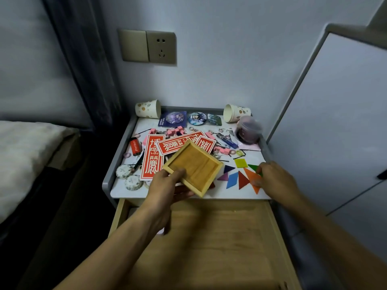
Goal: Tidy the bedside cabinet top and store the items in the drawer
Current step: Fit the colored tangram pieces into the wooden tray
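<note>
Barely begun: drawer below the tray looks empty; left hand grips the tray; right hand pinches an orange piece right of it; cards behind remain.

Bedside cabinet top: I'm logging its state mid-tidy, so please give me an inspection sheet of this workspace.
Surface: white cabinet top, crowded; the drawer below it stands open.
Job's things: wooden tray, empty, held tilted above the front edge; coloured tiles lie flat at front right.
Clutter: red cards, paper cups on their sides at the back corners, round badge, lidded jar.
Hands: left hand grips the tray; right hand touches the orange tile, grip unclear.
Cables: nothing seen.
Surroundings: wall socket above, bed to the left, white door to the right.
</note>
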The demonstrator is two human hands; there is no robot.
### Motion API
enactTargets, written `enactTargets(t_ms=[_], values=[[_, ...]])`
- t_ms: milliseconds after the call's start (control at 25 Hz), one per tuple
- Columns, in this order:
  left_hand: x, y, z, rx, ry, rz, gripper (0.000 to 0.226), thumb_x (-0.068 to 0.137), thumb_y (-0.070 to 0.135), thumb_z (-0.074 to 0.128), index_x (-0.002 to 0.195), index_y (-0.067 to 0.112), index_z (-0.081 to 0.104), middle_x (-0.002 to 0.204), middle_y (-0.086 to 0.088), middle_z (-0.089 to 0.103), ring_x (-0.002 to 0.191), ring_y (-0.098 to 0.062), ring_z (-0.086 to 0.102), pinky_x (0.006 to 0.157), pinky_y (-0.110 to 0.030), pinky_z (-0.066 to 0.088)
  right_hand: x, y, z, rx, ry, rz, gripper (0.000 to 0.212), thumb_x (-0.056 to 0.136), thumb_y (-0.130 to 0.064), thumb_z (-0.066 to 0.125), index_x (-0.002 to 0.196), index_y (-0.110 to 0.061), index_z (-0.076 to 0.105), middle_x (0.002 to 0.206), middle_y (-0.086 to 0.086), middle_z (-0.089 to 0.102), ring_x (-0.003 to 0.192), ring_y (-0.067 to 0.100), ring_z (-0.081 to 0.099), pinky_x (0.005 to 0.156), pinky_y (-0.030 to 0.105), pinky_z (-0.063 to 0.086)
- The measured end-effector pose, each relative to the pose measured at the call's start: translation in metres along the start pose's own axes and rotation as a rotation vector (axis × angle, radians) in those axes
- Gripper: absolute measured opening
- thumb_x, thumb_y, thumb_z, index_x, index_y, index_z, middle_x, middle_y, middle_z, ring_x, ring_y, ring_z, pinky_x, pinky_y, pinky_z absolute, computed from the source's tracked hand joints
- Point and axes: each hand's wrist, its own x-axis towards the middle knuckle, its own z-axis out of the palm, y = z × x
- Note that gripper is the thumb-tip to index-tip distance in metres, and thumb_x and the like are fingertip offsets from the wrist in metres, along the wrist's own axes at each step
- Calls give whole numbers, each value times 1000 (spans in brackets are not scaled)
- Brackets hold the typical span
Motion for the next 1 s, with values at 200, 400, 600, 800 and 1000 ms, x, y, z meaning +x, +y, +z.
enactTargets(t_ms=[200,400,600,800,1000], values=[[2,-1,3,-22,-23,-12,27,97,17,57,123,9,57,106,-14,67,74,-24,75,57,-30,57,6,-5,2,61,-60,63,36,86,-38,69,111,-17,54,95,-2,49,80,12,50,66,26,44],[0,-2,5,-31,-38,-24,23,98,16,56,121,12,58,104,-12,68,73,-24,75,57,-31,57,9,3,-4,191,35,79,29,95,-23,55,123,-19,48,112,9,60,82,18,54,67,33,48],[-2,-4,4,-34,-33,-57,22,99,19,53,120,15,56,103,-13,66,79,-28,73,60,-36,58,11,-2,-5,-52,29,66,33,96,-29,56,124,-13,54,119,8,53,88,19,54,71,30,46],[-1,-6,3,-47,-57,-84,22,99,21,53,119,18,57,107,-15,67,83,-30,74,63,-37,58,9,-12,-12,-89,-49,123,49,96,-33,58,135,-9,43,131,8,41,87,17,53,71,27,43],[-1,-9,5,-65,-78,-129,25,98,21,55,121,14,55,105,-16,68,87,-33,73,65,-40,59,-1,-20,-17,-200,-69,130,60,95,-37,58,143,-8,34,143,11,41,120,25,52,95,33,44]])
